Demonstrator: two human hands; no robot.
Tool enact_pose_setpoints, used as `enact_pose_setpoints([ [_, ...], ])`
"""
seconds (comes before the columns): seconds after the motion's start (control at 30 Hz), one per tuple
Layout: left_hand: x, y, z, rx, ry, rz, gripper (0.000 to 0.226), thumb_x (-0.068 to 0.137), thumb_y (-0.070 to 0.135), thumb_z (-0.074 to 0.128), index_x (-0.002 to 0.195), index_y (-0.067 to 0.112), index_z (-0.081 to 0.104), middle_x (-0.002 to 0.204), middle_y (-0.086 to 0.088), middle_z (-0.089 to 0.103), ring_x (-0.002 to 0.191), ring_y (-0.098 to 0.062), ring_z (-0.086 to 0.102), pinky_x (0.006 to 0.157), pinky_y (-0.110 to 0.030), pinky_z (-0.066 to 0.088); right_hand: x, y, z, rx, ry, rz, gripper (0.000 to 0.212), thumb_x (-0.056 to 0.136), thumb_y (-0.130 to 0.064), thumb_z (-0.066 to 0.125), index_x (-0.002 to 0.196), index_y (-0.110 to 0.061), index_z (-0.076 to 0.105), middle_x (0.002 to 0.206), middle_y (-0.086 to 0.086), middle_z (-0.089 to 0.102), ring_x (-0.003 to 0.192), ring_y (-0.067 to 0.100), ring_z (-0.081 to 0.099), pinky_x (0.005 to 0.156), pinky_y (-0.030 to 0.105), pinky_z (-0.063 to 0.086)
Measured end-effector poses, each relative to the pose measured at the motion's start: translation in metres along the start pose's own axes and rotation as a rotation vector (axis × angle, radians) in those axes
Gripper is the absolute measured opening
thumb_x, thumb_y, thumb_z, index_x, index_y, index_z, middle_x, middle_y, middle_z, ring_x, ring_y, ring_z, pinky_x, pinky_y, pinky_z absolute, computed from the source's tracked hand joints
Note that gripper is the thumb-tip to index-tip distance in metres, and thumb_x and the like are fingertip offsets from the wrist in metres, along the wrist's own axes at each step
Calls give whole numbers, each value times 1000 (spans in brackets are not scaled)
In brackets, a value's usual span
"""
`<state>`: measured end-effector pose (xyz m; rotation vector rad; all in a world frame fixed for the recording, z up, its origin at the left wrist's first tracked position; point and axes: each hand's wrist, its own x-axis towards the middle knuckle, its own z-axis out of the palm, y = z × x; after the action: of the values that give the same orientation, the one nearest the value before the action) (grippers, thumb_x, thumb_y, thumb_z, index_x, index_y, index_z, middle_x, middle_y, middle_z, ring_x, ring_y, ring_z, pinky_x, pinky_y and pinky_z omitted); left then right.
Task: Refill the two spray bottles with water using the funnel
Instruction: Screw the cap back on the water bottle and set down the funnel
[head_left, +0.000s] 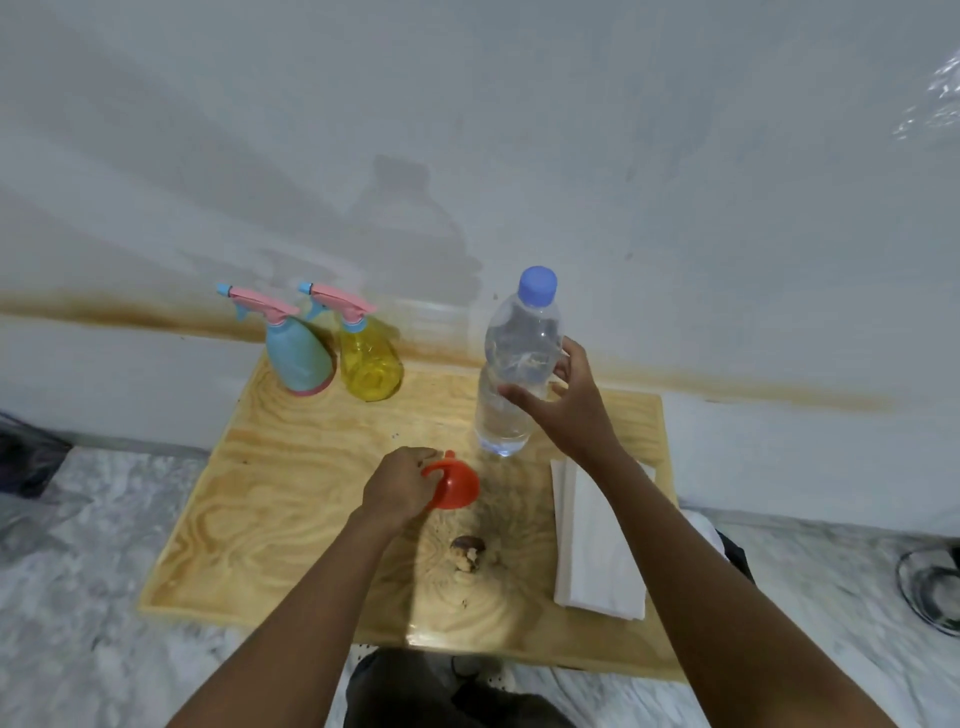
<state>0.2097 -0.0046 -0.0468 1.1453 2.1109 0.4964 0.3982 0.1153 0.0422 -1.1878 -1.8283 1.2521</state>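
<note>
while the left hand (397, 486) is closing its fingers on the near rim of the red funnel (453, 480), the right hand (563, 400) is spreading open beside the clear water bottle (517, 364), thumb and fingertips reaching around its middle; whether they are actually pressing on the plastic is hard to tell. the funnel is sitting on the wooden board (291, 493) with its wide mouth tipped toward the right, its small loop handle poking up just behind the left hand's knuckles. the water bottle is standing upright on the board just behind and to the right of the funnel, its blue cap (538, 285) on, water filling most of the body. both forearms are stretching in from the bottom edge, well apart from each other.

at the far left corner of the board the two spray bottles are standing side by side and touching: the blue spray bottle (298, 356) on the left and the yellow spray bottle (370, 366) on the right, each wearing a pink trigger head pointing left. a folded white cloth (597, 540) is lying along the board's right side, partly under the right forearm. a dark knot (467, 548) is showing in the wood near the front. the board is resting on a marbled grey floor (104, 519) against a pale wall (519, 130).
</note>
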Motion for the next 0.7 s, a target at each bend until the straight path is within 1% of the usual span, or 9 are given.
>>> enact_pose_setpoints([
  [0.03, -1, -2, 2, 26, 7, 8, 30, 93, 24, 62, 122, 22, 71, 118, -1, 73, 110, -22, 66, 91, -30, 51, 3, 2, -1, 4, -12, 3, 82, 69, -42, 88, 134, -28, 40, 128, -10, 59, 120, 5, 57, 95, 19, 48],
  [0.1, -1, -5, 4, 67, 11, 38, 27, 94, 24, 58, 116, 27, 74, 108, 0, 75, 101, -22, 68, 86, -34, 54, 9, 4, -6, 6, -57, -3, 85, 68, -37, 90, 135, -23, 40, 128, -9, 59, 119, 5, 59, 99, 25, 50],
  [0.17, -3, -5, 4, 89, 23, 75, 28, 96, 22, 55, 116, 26, 74, 105, -2, 74, 98, -23, 67, 84, -35, 54, 14, 1, -11, -14, -115, -19, 82, 70, -32, 89, 136, -24, 41, 127, -15, 59, 117, -1, 58, 97, 21, 50],
  [0.3, -5, -10, 4, 9, 43, 103, 28, 97, 15, 57, 118, 19, 75, 111, -4, 76, 102, -19, 69, 86, -22, 49, 27, -3, -23, -36, -183, -25, 70, 70, -35, 87, 129, -26, 50, 121, -13, 64, 111, 0, 62, 91, 21, 52],
  [0.4, -6, -11, 0, -155, 74, 66, 24, 94, 12, 63, 113, 16, 76, 111, -1, 76, 102, -10, 69, 89, -16, 48, 34, -6, -28, -36, -190, -35, 59, 73, -29, 87, 120, -16, 54, 114, -6, 67, 105, 4, 66, 89, 23, 54],
  [0.5, -5, -7, -7, -357, 171, -41, 19, 87, 12, 74, 106, 9, 78, 105, -6, 77, 97, -12, 71, 92, -26, 54, 33, -8, -19, -7, -149, -52, 54, 75, -23, 86, 112, -7, 51, 104, 0, 68, 93, 4, 69, 78, 20, 55],
  [0.6, -1, -3, -16, -486, 277, -87, 17, 80, 10, 82, 96, 5, 79, 90, -6, 77, 82, -13, 69, 87, -37, 58, 26, -6, -3, 40, -47, -56, 48, 76, -26, 84, 105, -10, 49, 96, -3, 66, 88, 2, 68, 77, 21, 56],
  [0.67, 4, -2, -21, -507, 338, -73, 9, 78, 10, 84, 84, 14, 79, 82, 4, 73, 80, -14, 70, 82, -42, 60, 23, -5, 7, 87, 25, -49, 50, 75, -29, 84, 107, -16, 48, 100, -3, 68, 94, 7, 70, 82, 24, 57],
  [0.7, 7, -1, -24, -493, 364, -63, 12, 78, 11, 84, 79, 21, 76, 82, 8, 71, 81, -15, 70, 81, -42, 59, 22, -6, 11, 103, 60, -43, 51, 75, -31, 84, 107, -18, 47, 102, -2, 69, 95, 9, 70, 83, 26, 57],
])
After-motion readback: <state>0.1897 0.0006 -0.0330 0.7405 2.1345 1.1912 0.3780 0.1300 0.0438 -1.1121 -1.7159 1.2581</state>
